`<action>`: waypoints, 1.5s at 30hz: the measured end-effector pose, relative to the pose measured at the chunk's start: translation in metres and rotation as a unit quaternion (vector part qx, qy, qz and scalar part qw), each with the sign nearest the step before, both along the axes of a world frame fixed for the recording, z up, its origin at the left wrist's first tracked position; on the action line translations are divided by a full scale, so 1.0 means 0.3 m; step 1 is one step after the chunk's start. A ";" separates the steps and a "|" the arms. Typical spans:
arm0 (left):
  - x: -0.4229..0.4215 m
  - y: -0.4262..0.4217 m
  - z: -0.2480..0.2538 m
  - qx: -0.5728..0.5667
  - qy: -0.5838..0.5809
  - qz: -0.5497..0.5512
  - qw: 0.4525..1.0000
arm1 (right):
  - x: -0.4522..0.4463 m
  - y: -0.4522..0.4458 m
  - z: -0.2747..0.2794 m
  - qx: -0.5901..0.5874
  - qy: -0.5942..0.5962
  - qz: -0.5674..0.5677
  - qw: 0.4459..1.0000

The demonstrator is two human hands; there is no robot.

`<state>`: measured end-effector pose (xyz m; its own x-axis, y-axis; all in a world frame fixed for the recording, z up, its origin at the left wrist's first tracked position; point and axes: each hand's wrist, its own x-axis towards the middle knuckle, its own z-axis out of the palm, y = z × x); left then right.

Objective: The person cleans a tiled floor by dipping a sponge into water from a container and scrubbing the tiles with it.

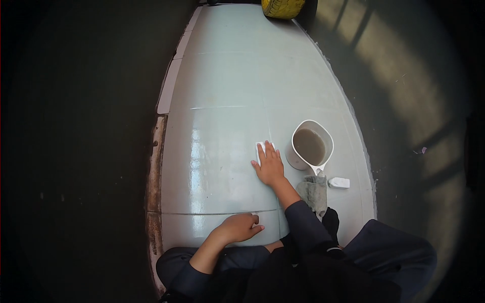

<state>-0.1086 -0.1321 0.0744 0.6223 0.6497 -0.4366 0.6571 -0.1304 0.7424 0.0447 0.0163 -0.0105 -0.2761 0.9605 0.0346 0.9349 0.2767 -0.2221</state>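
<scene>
My right hand [269, 165] lies with its fingers stretched over a small white block [259, 149], pressing it flat on the pale tiled floor [227, 86]. My left hand [240, 228] hangs low over the near tiles with its fingers curled in; nothing shows in it. Right of my right hand stands a white handled pot [296, 154] with murky grey-brown water [309, 145] inside. Beneath its handle lies a grey wet cloth [314, 194], and a second white block [339, 183] rests just right of the cloth.
A yellow round object [283, 8] stands at the far end of the tiles. A stained, brownish edge strip [154, 166] runs along the left side. Dark floor [409, 101] lies beyond the right edge. My folded legs [389, 247] are at the near side.
</scene>
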 end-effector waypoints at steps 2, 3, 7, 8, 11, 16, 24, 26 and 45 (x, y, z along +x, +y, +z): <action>-0.006 -0.014 0.005 0.008 0.066 -0.024 0.998 | 0.002 -0.002 -0.004 -0.024 -0.012 -0.003 1.000; -0.006 -0.012 0.010 0.006 0.133 -0.024 0.991 | 0.012 -0.020 -0.008 -0.026 -0.003 0.000 1.000; -0.031 -0.018 0.000 0.023 0.238 0.025 0.971 | 0.047 -0.219 0.029 -0.031 -0.006 0.021 0.999; -0.038 -0.018 0.000 0.022 0.247 0.037 0.968 | 0.059 -0.297 0.034 -0.033 -0.005 0.027 0.999; -0.042 -0.033 -0.006 0.034 0.240 0.043 0.969 | 0.075 -0.516 0.084 -0.053 -0.012 0.032 0.998; -0.040 -0.049 -0.009 0.019 0.223 0.025 0.974 | 0.062 -0.494 0.062 -0.055 -0.014 0.026 0.998; -0.036 -0.029 0.000 0.017 0.219 0.024 0.975 | -0.005 -0.086 0.022 -0.091 -0.054 -0.015 0.994; -0.031 -0.028 0.003 0.023 0.227 0.023 0.973 | -0.024 -0.015 0.041 -0.117 -0.064 -0.022 0.991; -0.050 -0.057 0.012 0.013 0.233 0.031 0.972 | -0.032 -0.311 0.004 -0.094 -0.075 0.024 0.992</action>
<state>-0.1235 -0.1492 0.0780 0.3200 0.6937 -0.6453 0.9287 -0.0948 0.3586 0.0352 -0.0771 -0.0092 -0.3105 0.9317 -0.1884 0.9480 0.2891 -0.1331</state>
